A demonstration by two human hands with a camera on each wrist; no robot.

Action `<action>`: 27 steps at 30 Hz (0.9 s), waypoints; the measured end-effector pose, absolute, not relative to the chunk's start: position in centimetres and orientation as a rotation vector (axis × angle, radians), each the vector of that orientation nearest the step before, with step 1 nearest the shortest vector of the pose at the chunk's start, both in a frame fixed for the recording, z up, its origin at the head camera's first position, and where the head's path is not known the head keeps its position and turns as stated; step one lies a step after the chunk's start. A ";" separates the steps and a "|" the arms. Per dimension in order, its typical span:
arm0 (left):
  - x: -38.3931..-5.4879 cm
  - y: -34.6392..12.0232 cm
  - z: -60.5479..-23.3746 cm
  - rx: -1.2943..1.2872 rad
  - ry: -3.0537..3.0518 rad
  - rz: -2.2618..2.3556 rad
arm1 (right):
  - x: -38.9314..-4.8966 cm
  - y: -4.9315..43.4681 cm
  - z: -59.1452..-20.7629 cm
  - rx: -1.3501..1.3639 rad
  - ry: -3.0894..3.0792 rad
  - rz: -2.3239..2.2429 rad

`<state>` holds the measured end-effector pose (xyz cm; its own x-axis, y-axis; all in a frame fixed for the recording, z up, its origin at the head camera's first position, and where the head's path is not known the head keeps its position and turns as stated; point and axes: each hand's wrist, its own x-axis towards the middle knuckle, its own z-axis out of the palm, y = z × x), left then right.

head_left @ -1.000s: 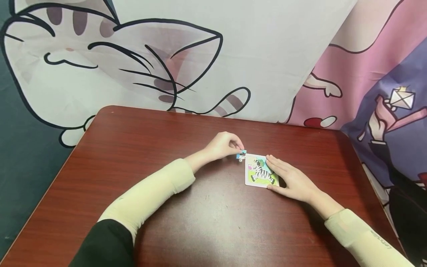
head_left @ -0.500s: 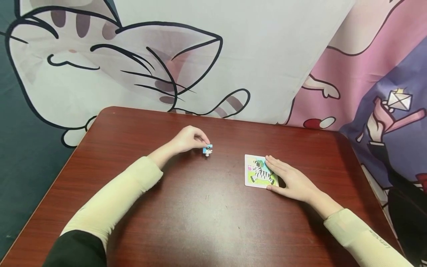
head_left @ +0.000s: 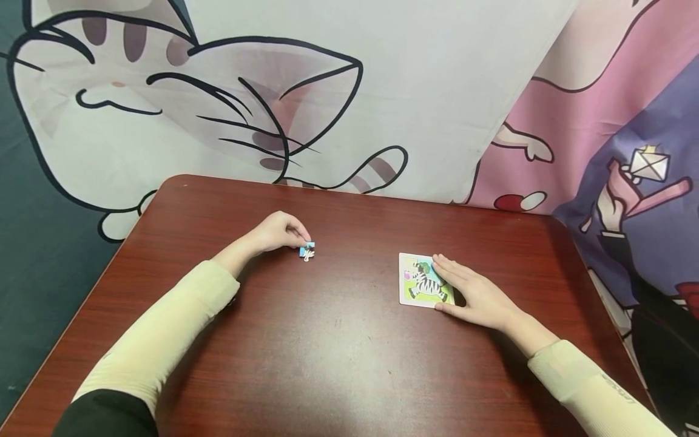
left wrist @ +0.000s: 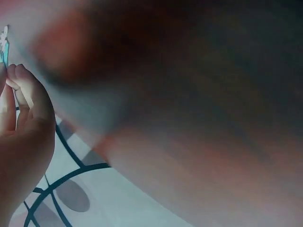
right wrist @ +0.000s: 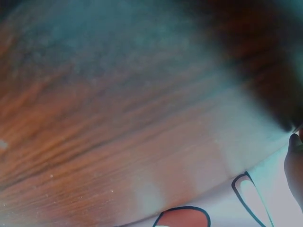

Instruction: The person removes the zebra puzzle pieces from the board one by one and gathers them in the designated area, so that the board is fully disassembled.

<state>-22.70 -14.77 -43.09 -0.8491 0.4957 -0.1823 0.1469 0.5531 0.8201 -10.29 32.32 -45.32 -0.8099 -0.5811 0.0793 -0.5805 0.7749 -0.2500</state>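
My left hand point(head_left: 275, 232) pinches a small jigsaw piece point(head_left: 307, 252), blue with black-and-white print, by its edge between thumb and fingertips. In the left wrist view the piece point(left wrist: 5, 47) stands up from the fingertips at the far left edge. To the right, a square zebra jigsaw puzzle point(head_left: 423, 286) with a white border lies flat on the table. My right hand point(head_left: 479, 297) rests on its right side, fingers fairly straight at the upper right and thumb at the lower edge. That hand covers the puzzle's right border. Only a bit of the right hand point(right wrist: 295, 165) shows in the right wrist view.
Both hands work over a reddish-brown wooden table point(head_left: 327, 352) with rounded far corners. Behind it hangs a white cloth with a cartoon cat point(head_left: 180, 109); a pink and purple printed cloth point(head_left: 595, 121) hangs at the right.
My left hand has moved left, away from the puzzle's upper left corner, carrying the jigsaw piece with it. The right hand and the puzzle have stayed in place.
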 end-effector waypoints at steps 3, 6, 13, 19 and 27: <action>-22.7 -15.1 -43.3 0.521 2.409 1.193 | -10.3 32.3 -45.3 -0.963 2.950 -0.424; -22.7 -15.3 -43.4 0.538 2.454 1.146 | -10.4 32.2 -45.2 -0.964 2.946 -0.433; -23.0 -15.2 -43.5 0.561 2.531 1.045 | -10.5 32.1 -45.1 -0.960 2.937 -0.437; -22.9 -15.1 -43.5 0.571 2.557 1.017 | -10.5 32.2 -45.0 -0.968 2.941 -0.432; -22.8 -15.1 -43.5 0.556 2.551 1.032 | -10.4 32.2 -45.0 -0.979 2.949 -0.464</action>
